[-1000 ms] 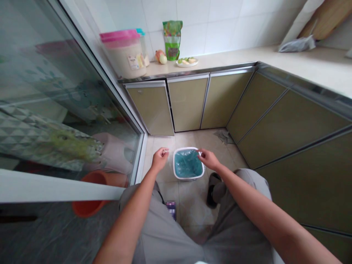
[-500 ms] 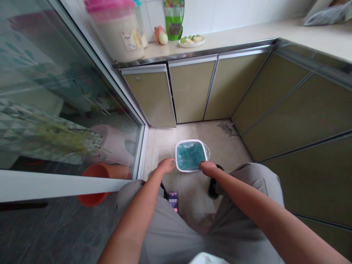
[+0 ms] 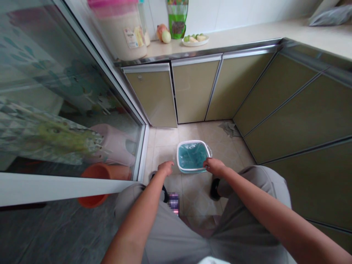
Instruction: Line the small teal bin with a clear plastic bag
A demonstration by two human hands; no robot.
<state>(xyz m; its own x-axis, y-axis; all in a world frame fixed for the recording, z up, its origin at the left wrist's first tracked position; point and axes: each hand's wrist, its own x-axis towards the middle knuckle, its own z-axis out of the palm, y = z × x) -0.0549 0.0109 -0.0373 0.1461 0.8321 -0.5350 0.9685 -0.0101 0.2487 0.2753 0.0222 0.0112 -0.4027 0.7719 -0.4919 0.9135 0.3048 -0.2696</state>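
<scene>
A small trash bin (image 3: 180, 169) with a white rim and a blue-green body stands on the floor between my feet. A clear plastic liner (image 3: 191, 151) lies inside it, and some of the film hangs over the right side of the rim. My right hand (image 3: 215, 166) is at the near right corner of the bin, its fingers curled at the rim and liner edge. My left hand (image 3: 165, 168) is just left of the bin, apart from the rim, with nothing in it and its fingers loosely extended.
Cabinets (image 3: 196, 91) stand ahead and to the right. A grey cloth (image 3: 230, 129) lies in the floor corner. On the left is a glass sliding door (image 3: 110, 91), with an orange bucket (image 3: 95, 172) behind it. The counter holds a pink-lidded container (image 3: 121, 35) and a plate of fruit (image 3: 195, 43).
My left hand has drawn slightly away from the bin's rim. My right hand has shifted a little to the right along with the bin's near right corner. The view has moved slightly.
</scene>
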